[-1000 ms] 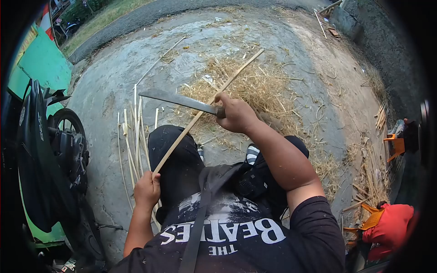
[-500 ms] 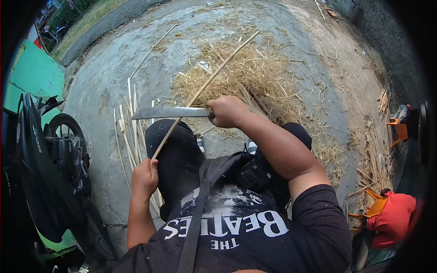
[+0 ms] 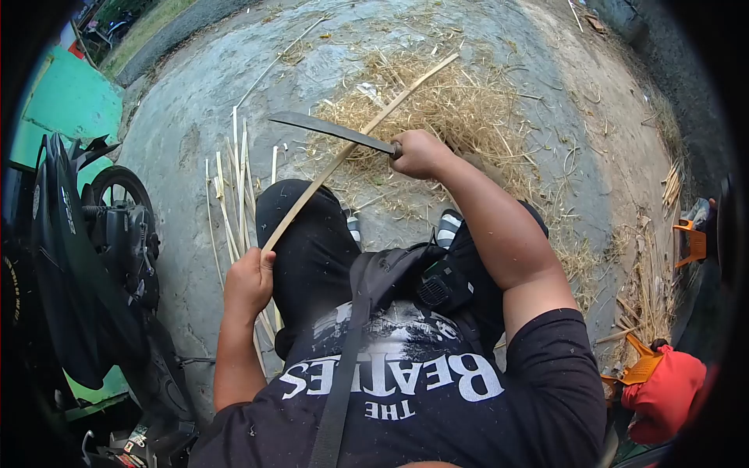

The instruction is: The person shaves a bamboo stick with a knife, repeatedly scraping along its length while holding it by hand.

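Observation:
My left hand (image 3: 248, 281) is closed around the near end of a long bamboo strip (image 3: 312, 189), which slants up and away to the right past my knee. In my right hand (image 3: 422, 154) is the handle of a machete (image 3: 331, 129), its dark blade pointing left. The blade crosses the strip around its middle; whether it bites into the wood I cannot tell. Beyond the hands lies a heap of pale shavings (image 3: 437, 109). Several split bamboo strips (image 3: 243, 187) rest on the ground beside my left knee.
A black motorcycle (image 3: 78, 257) stands at the left, near a green wall (image 3: 78, 97). On the right are a red-covered thing (image 3: 663, 394), an orange plastic piece (image 3: 690, 242) and more bamboo scraps (image 3: 644, 288). Grey concrete (image 3: 187, 109) covers the ground.
My right hand and the machete have moved up and right along the strip, toward its far end. The blade has tilted, its tip now higher. My left hand keeps its hold on the strip.

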### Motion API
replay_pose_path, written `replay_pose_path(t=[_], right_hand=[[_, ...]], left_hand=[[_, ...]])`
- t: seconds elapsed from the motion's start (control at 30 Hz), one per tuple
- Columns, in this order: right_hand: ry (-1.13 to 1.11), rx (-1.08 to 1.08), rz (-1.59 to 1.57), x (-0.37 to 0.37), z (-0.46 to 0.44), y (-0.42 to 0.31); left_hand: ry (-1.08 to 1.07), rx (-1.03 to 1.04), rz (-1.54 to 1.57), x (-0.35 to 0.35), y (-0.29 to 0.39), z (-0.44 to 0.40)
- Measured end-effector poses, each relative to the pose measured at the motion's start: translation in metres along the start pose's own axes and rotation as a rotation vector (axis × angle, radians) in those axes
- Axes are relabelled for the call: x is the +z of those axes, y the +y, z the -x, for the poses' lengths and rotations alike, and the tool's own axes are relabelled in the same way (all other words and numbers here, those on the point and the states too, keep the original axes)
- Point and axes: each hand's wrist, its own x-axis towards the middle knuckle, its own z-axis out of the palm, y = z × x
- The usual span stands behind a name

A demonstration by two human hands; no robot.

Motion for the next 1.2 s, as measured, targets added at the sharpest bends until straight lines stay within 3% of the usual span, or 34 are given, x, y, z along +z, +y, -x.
replay_pose_path(t=[0.13,0.3,0.37,0.47,0.73,0.83,0.97,1.03,1.17,1.2], right_hand=[[0.049,-0.053,-0.015,-0.003,0.018,-0.022],[-0.07,0.054,-0.083,-0.003,-0.003,0.022],[0.003,0.047,0.068,-0.005,-0.002,0.017],[0.001,-0.056,0.06,-0.011,0.021,-0.02],[-0.001,-0.003,-0.008,-0.009,0.016,-0.016],[0.048,-0.139,0.128,0.003,0.023,-0.022],[-0.026,0.06,-0.041,-0.008,-0.002,0.024],[0.026,0.073,0.07,-0.01,0.002,0.02],[0.027,-0.088,0.136,-0.011,0.022,-0.01],[0.028,-0.084,0.104,-0.006,0.006,0.011]], left_hand=[[-0.094,-0.051,0.077,-0.007,-0.002,0.002],[-0.055,-0.038,-0.02,-0.002,0.002,0.019],[-0.043,-0.031,-0.052,-0.004,0.003,0.011],[-0.078,-0.034,-0.005,-0.001,-0.005,0.01],[-0.07,-0.009,0.007,0.008,-0.011,0.007],[-0.042,0.018,0.033,0.008,-0.006,0.013],[0.019,-0.003,-0.033,0.012,0.003,0.014],[0.023,0.006,-0.07,0.01,0.001,0.011],[-0.034,0.009,0.012,0.013,-0.01,0.013],[-0.034,-0.009,0.004,0.014,-0.008,0.014]])
